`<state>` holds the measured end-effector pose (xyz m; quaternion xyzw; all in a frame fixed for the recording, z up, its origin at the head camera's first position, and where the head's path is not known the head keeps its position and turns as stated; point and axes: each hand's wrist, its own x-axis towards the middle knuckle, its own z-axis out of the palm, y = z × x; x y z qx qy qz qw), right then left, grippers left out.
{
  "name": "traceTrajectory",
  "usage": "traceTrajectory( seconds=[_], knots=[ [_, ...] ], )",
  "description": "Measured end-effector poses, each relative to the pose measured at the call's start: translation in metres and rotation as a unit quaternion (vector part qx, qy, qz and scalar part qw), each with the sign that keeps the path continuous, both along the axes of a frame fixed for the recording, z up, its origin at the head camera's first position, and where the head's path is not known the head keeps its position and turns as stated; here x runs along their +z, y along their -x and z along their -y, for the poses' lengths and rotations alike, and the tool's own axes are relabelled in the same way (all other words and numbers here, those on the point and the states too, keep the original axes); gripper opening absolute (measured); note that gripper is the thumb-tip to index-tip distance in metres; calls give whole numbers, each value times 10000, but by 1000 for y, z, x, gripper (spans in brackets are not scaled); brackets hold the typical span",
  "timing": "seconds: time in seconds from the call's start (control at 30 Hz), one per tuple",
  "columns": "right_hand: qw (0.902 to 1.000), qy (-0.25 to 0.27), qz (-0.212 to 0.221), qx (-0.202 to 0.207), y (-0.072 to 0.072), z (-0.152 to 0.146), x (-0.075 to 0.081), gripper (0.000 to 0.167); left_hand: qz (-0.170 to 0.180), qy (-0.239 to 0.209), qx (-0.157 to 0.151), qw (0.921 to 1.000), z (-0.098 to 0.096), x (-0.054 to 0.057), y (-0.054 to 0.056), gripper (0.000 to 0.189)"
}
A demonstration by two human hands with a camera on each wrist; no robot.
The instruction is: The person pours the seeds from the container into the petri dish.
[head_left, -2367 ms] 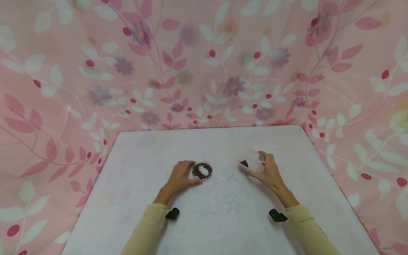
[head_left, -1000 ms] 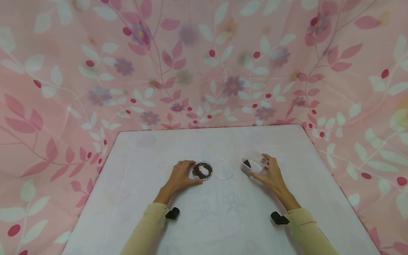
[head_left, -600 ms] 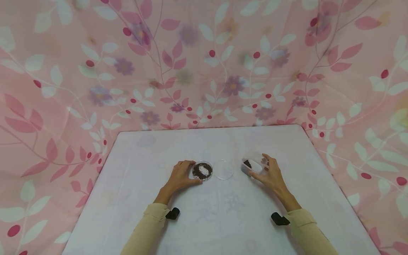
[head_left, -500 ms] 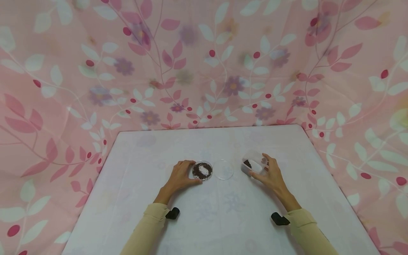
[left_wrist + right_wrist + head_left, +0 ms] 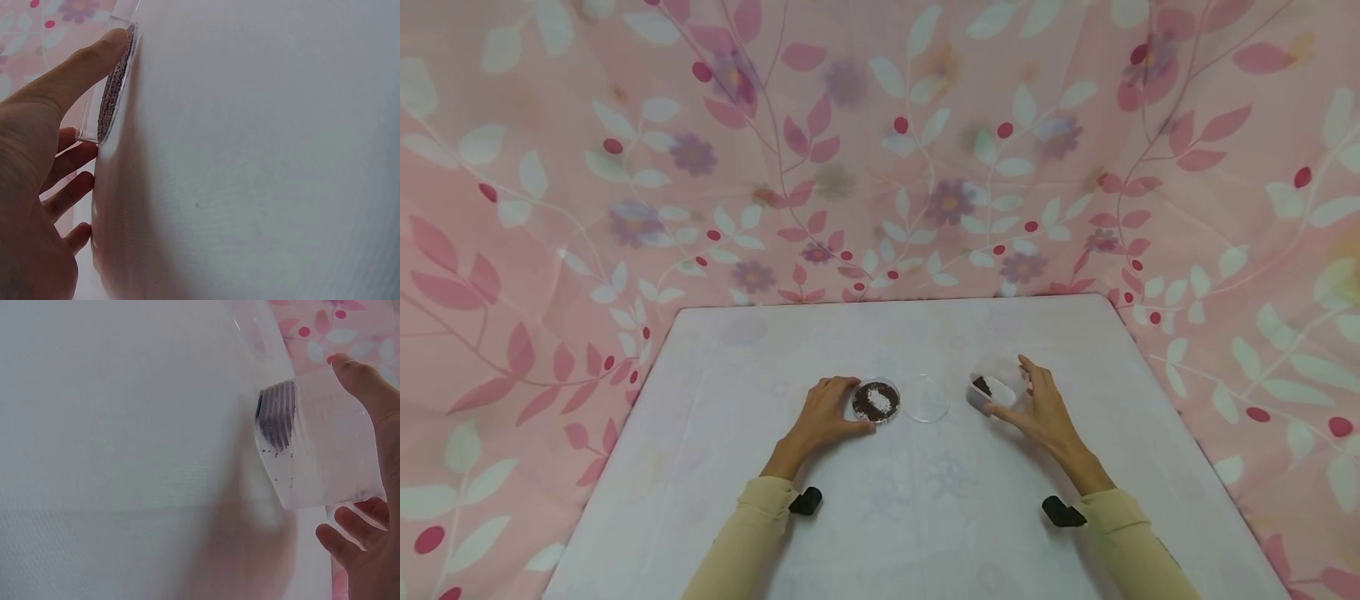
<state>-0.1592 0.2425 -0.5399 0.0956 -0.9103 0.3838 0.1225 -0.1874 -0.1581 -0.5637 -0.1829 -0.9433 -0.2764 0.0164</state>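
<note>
1. The shallow, round, clear plastic dish [image 5: 91, 125], holding dark brown grains [image 5: 862, 412] around a pale patch [image 5: 878, 401], rests on the white surface [image 5: 895, 517] and is gripped between the thumb and fingers of the left hand [image 5: 829, 410], unchanged.
2. The translucent, square-sided plastic box [image 5: 325, 444], a dark heap [image 5: 277, 415] along its left side, was blurred moments ago; now it has been set upright.
3. The right hand's [image 5: 1045, 417] fingers have been loosened and straightened; whether the thumb still touches cannot be told.
4. The thin, clear, round disc [image 5: 926, 398] is left just beside the dish, unmoved.
5. The box is judged to be supported, the right hand nearly freed.
</note>
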Motion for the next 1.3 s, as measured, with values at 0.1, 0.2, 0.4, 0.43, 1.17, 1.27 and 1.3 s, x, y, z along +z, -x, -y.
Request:
traceTrajectory(
  seconds=[0.1,0.2,0.4,0.43,1.17,1.27,1.3],
  knots=[
    [9999,-142,-51,12,2,-1,6,108,-40,5,-21,10000,0,1,0,88],
    [9996,-255,-95,27,5,1,13,108,-52,9,-23,10000,0,1,0,88],
    [9983,-579,7,92,10,9,25,105,-34,-79,-70,9999,1,0,-1,89],
    [9980,-627,17,122,12,10,26,105,-34,-89,-84,9999,1,0,-1,89],
    [9873,-1365,-310,755,32,59,46,107,34,-29,-69,10000,1,-1,1,89],
    [9847,-1521,-279,801,33,66,45,106,3,-63,-76,10000,1,0,1,89],
    [9837,-1571,-269,834,34,68,45,106,-5,-63,-73,10000,2,0,1,89]
  ],
)
